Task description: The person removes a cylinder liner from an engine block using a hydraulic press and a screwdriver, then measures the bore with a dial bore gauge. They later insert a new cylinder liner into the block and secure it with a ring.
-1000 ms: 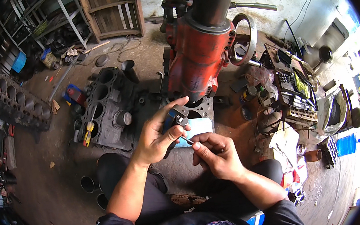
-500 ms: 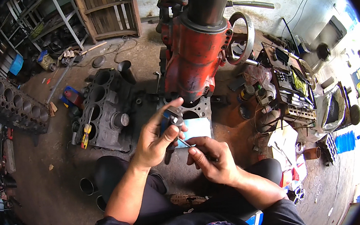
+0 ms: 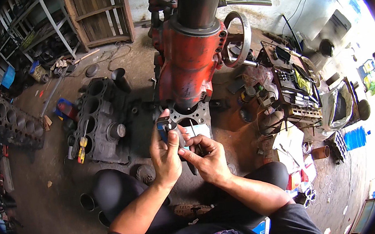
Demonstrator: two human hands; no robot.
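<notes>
My left hand [image 3: 165, 152] grips a small dark tool with a blue part [image 3: 167, 129], held upright in front of me. My right hand [image 3: 206, 158] pinches a thin metal rod [image 3: 194, 137] and touches the tool from the right. Both hands hover above a flat metal gasket with round holes [image 3: 193, 115] and a white sheet [image 3: 201, 129]. Just beyond stands a large red machine with a dark vertical column [image 3: 192, 57]. My knees [image 3: 113, 189] frame the hands from below.
A dark engine block [image 3: 101, 119] lies on the floor at left with a yellow-handled screwdriver [image 3: 81, 148] on it. A second long block [image 3: 7, 122] lies far left. A tray of tools [image 3: 294, 87] and a blue container [image 3: 355, 138] sit at right. Shelves stand at back left.
My hands have drawn closer together and nearer my body. The left hand turned the dark tool upright, and the right hand came up against it with the thin rod.
</notes>
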